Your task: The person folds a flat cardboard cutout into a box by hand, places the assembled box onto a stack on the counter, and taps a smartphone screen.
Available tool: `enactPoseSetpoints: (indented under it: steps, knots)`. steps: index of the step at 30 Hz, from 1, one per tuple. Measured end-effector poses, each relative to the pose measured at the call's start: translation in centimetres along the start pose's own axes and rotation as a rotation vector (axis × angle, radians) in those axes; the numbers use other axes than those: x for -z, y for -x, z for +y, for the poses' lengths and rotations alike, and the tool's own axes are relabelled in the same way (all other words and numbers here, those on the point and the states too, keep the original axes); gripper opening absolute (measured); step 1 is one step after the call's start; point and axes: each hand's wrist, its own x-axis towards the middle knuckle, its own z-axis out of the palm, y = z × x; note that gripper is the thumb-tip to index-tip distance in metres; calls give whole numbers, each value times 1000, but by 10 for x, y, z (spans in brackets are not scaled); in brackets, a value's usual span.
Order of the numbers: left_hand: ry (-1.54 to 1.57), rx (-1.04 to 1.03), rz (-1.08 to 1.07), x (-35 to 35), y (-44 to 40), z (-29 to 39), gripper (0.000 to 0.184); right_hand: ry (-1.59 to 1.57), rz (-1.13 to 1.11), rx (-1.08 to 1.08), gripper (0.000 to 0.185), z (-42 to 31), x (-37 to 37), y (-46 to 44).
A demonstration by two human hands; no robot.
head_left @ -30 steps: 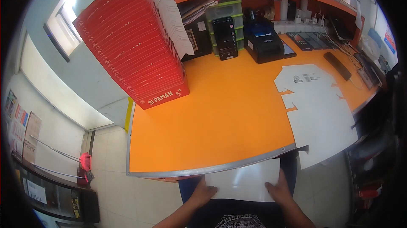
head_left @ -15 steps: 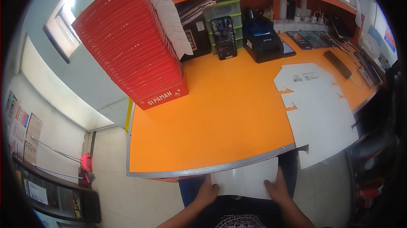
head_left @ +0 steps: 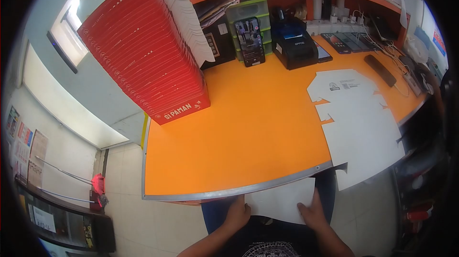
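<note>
A white cardboard sheet (head_left: 279, 200) lies over my lap, at the front edge of the orange table. My left hand (head_left: 237, 213) is closed on its left side, with most of the fingers hidden. On the opposite side my right hand (head_left: 313, 210) grips the sheet, thumb on top and the other fingers out of sight along the edge. The sheet bends a little between the hands. Just right of it, a flat white die-cut box blank (head_left: 361, 128) rests on the table and overhangs the front edge.
A tall stack of red boxes (head_left: 148, 51) stands at the table's left. Along the back are a phone (head_left: 249, 42) propped on a green drawer unit (head_left: 265, 6), a black receipt printer (head_left: 295, 49) and tangled cables (head_left: 392, 54). A metal strip (head_left: 229, 192) trims the orange table's front edge.
My left hand has shifted slightly right and up, and less of the sheet shows between my hands. My right hand has barely moved. The camera view has shifted slightly.
</note>
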Motion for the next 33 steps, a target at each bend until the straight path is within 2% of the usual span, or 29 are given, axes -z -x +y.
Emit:
enactPoseSetpoints:
  steps: [5, 8, 11, 14, 17, 20, 23, 26, 29, 33]
  knots:
    - [-96, -1, 32, -3, 1, 3, 63, -36, 19, 9, 61, -5, -9, 3]
    - [-117, -124, 70, -5, 0, 1, 65, -28, 16, 7, 61, 8, -8, 2]
    - [-94, -174, -38, -3, -6, -5, 68, 50, -14, 22, 60, 6, -5, -1]
    - [37, -159, -154, 6, -10, -9, 67, 102, 1, 57, 59, 8, 2, -4]
    - [155, -59, -317, 13, -15, -18, 60, -44, 12, -11, 59, -7, 9, -9]
    - [413, 116, -282, 18, -20, -38, 51, 67, 34, 4, 61, -7, 19, -16]
    - [494, 215, -120, 17, -24, -46, 42, 105, 29, 39, 65, -4, 27, -23]
    - [637, 221, -210, 5, -30, -76, 38, 142, 37, 7, 68, -4, 25, -24]
    - [812, 284, -135, 3, -29, -79, 37, 165, 48, 16, 71, 2, 24, -27]
    - [1025, 179, -54, 9, -29, -66, 42, 143, 64, -7, 75, 8, 21, -32]
